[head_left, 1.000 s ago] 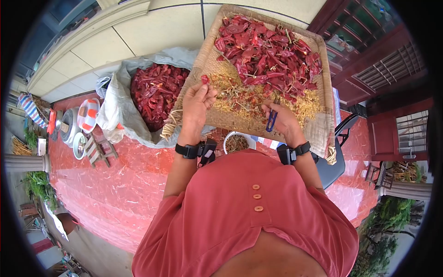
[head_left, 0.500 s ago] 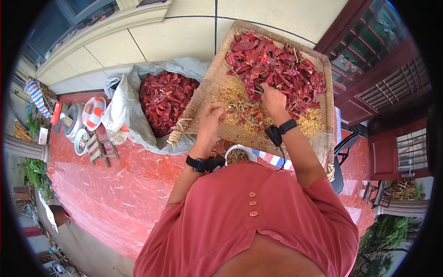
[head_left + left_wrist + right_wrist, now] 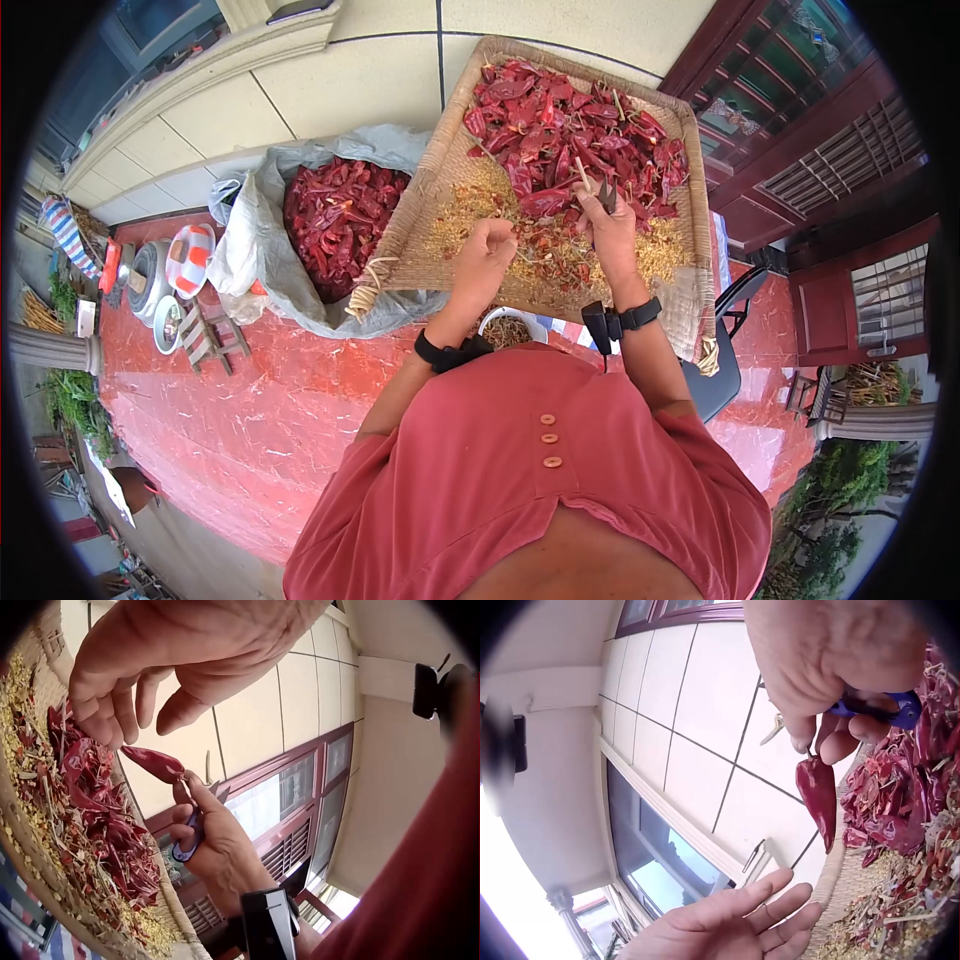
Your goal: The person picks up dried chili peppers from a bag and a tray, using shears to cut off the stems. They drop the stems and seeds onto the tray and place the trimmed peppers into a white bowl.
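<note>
My right hand [image 3: 612, 235] holds blue-handled scissors [image 3: 906, 711] in its curled fingers. The same hand's fingertips pinch a dried red chili [image 3: 817, 796] by its stem end, seen over the tray in both wrist views. Facing it is my left hand [image 3: 485, 262], fingers relaxed and apart, with nothing held. In the left wrist view its fingertips come close to the chili's pointed tip. Under both hands lies a woven tray [image 3: 425, 215] with a heap of dried chilies [image 3: 560, 125] at its far side. Yellow seeds [image 3: 465, 220] and stem bits cover the nearer part.
Left of the tray stands a pale sack [image 3: 262, 230] full of red chilies [image 3: 345, 220]. A white bucket [image 3: 530, 328] with dry scraps sits below the tray's near edge. A dark chair [image 3: 715, 385] stands at the right, a small wooden stool [image 3: 205, 338] at the left.
My left hand, which pinched a red chili piece a second ago, now holds nothing. My right hand reached into the heap, then drew back with a chili, still holding the scissors.
</note>
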Tool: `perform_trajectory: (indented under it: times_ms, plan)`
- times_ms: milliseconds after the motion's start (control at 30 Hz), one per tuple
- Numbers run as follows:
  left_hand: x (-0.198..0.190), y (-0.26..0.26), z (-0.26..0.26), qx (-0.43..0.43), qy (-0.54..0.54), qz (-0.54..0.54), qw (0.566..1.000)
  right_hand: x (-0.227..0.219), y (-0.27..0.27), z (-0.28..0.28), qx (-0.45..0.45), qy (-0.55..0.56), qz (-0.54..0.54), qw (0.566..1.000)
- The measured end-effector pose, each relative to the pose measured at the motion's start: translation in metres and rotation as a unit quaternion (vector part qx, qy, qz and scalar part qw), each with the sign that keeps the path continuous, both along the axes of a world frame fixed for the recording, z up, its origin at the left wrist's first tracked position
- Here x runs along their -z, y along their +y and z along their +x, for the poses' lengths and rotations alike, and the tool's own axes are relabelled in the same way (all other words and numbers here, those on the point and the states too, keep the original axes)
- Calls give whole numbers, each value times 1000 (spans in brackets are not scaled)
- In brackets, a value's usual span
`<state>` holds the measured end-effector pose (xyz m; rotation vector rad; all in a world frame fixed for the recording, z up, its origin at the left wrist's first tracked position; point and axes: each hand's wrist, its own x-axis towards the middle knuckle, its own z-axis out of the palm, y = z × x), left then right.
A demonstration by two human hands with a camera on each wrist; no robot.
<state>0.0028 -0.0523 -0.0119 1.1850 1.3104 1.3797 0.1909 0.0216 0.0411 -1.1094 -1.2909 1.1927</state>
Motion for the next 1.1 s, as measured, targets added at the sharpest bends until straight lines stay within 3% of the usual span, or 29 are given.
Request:
perform_trajectory:
  times_ms: [67,100,200,233,333,367,433,467,500,567,667,700,733,767,800,933,1100]
  plan:
    - [-2,2,17,-57,138,112,982,-9,-14,2,-15,0,-52,999]
    - [-33,-8,19,-48,209,110,970,-11,-19,4,-32,-3,-57,998]
    - [-32,-1,21,-28,377,196,905,-24,-33,3,-97,-41,-31,994]
    - [-31,0,21,-34,373,218,901,-19,-35,2,-94,-57,-10,994]
    - [-21,6,17,69,311,186,930,-18,-38,1,-146,-97,50,983]
    - [-18,5,16,104,252,160,949,-23,-43,1,-145,-95,9,985]
    - [-26,1,15,170,130,106,971,-5,-40,0,-135,-113,38,984]
    - [-24,1,16,140,175,123,967,3,-37,0,-131,-122,54,982]
    - [-20,1,20,109,220,139,960,0,-41,-5,-103,-201,138,964]
    - [-6,2,21,75,271,158,946,-10,-53,-20,-43,-349,301,886]
    - [4,0,19,75,252,133,956,-15,-60,-30,-40,-410,351,841]
    - [-8,-5,19,77,216,100,968,-15,-62,-31,-29,-410,314,856]
    - [-16,-8,19,77,179,67,979,-10,-61,-32,-46,-284,222,931]
    - [-17,-9,18,78,178,84,977,-2,-58,-32,-60,-151,123,979]
    - [-17,-11,18,81,178,101,976,2,-56,-34,-72,-13,19,997]
    - [-19,-14,15,62,202,160,964,-4,-51,-21,-152,135,-135,970]
    - [-29,-19,11,78,183,184,962,-5,-52,-23,-144,269,-237,922]
